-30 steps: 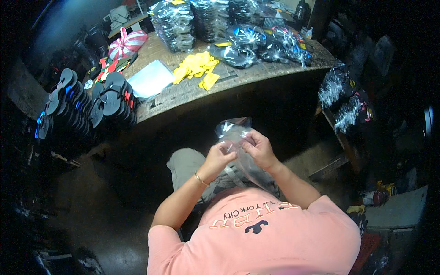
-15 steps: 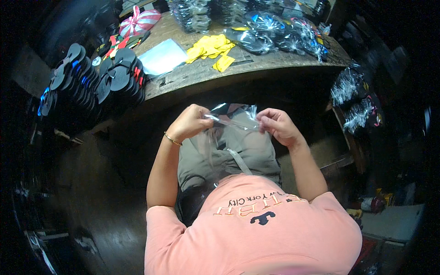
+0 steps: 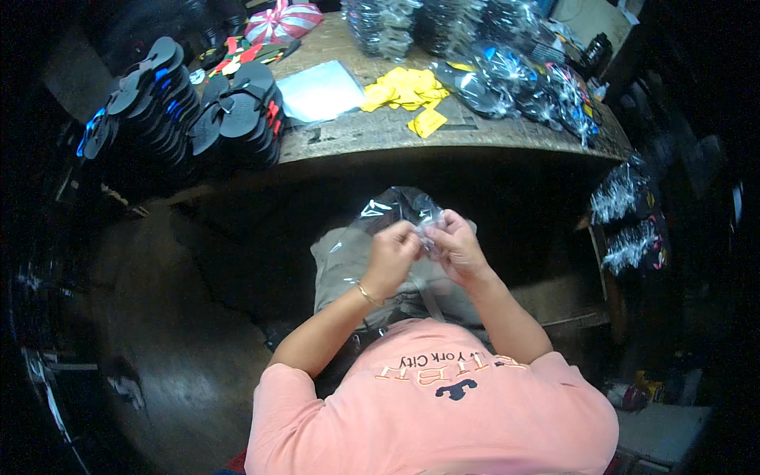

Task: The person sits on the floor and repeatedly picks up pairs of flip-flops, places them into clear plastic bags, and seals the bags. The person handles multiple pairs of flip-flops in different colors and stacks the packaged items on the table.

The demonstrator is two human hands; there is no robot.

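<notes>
Above my lap, a clear plastic bag (image 3: 375, 210) is gathered between both hands. My left hand (image 3: 393, 255) is closed on the bunched film, its fingers curled and close to the other hand. With thumb and fingers pinched, my right hand (image 3: 457, 247) grips the same gathered part from the right. The bag's rounded end stands up beyond my hands, shiny and see-through. Something dark shows through it, but I cannot tell whether it lies inside or behind. The fingertips partly hide the bunched film.
Across from me stands a wooden table (image 3: 317, 144). Along it are stacked black flip-flops (image 3: 241, 115), flat clear bags (image 3: 321, 91), yellow tags (image 3: 402, 89) and bagged flip-flops (image 3: 495, 87). A red-and-white striped bundle (image 3: 283, 22) lies farther back. More wrapped packs (image 3: 621, 194) hang at the table's right.
My hands have come together from wide apart, the left moving right and nearer my body. The bag, stretched between them before, is now bunched at my fingers. The view has shifted too.
</notes>
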